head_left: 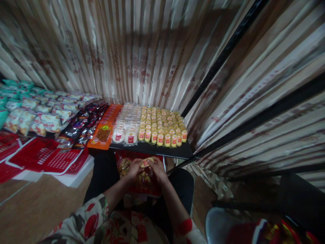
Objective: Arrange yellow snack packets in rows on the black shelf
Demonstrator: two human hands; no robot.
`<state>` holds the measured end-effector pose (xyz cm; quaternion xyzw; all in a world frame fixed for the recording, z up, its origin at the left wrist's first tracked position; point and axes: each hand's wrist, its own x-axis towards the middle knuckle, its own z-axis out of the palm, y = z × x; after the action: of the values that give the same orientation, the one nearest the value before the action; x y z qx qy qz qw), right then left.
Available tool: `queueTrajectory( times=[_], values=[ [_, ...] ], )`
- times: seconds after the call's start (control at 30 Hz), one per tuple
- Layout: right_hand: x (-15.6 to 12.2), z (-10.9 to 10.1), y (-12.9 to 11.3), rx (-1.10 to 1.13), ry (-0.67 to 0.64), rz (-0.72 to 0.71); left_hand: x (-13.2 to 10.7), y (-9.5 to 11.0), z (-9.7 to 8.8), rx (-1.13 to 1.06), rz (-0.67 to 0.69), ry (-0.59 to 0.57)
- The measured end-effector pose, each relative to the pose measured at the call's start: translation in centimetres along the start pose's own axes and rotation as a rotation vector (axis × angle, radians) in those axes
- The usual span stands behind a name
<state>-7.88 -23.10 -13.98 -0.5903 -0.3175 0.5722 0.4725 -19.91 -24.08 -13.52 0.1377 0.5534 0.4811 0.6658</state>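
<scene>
Both my hands meet in front of me, over a red basket (152, 191) of small yellow snack packs between my knees. My left hand (133, 168) and my right hand (157, 168) are closed together on one small yellow pack with a red label (146, 162). Just beyond them a black shelf (162, 151) carries rows of the same yellow packs (162, 127) and, to their left, round white packs (126, 127).
An orange flat box (105, 127) and dark wrapped snacks (83, 123) lie left of the shelf. White and green bags (30, 112) fill the far left. Red baskets (50, 157) rest on white boards. Striped curtain hangs behind; black poles (223, 54) cross at right.
</scene>
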Motion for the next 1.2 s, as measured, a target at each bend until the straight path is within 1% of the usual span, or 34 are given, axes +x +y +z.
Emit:
queueTrajectory(
  times=[0.1,0.3,0.37,0.5,0.63,0.77,0.83,0.93,1.0,1.13,1.2],
  values=[
    [0.2,0.2,-0.5,-0.044,-0.020,-0.075,0.1,-0.1,-0.2,0.069,0.056,-0.030],
    [1.0,0.6,-2.1,-0.245,0.013,-0.164,0.5,0.3,0.0,0.156,0.209,-0.093],
    [1.3,0.9,-2.6,-0.256,0.003,-0.201,0.6,0.6,0.3,0.163,0.283,-0.101],
    [1.7,1.9,-3.3,-0.211,-0.030,-0.301,0.8,1.5,0.9,0.158,0.413,-0.103],
    [1.8,2.7,-3.8,-0.233,-0.012,-0.355,1.7,2.2,1.8,0.158,0.488,-0.030],
    [2.1,3.0,-4.2,-0.313,-0.014,-0.383,2.9,2.7,2.8,0.183,0.512,-0.039],
    [2.4,3.1,-4.5,-0.359,0.020,-0.394,3.3,3.1,3.1,0.280,0.526,-0.005],
    [3.1,3.2,-4.9,-0.427,0.092,-0.418,3.5,3.8,3.4,0.510,0.595,0.111],
    [3.4,3.4,-5.2,-0.465,0.119,-0.434,3.4,4.3,3.5,0.610,0.637,0.167],
    [3.7,3.7,-5.4,-0.535,0.163,-0.435,2.9,5.1,3.9,0.682,0.655,0.208],
    [3.8,3.8,-5.4,-0.557,0.170,-0.444,2.9,5.3,4.1,0.745,0.653,0.211]
  ],
)
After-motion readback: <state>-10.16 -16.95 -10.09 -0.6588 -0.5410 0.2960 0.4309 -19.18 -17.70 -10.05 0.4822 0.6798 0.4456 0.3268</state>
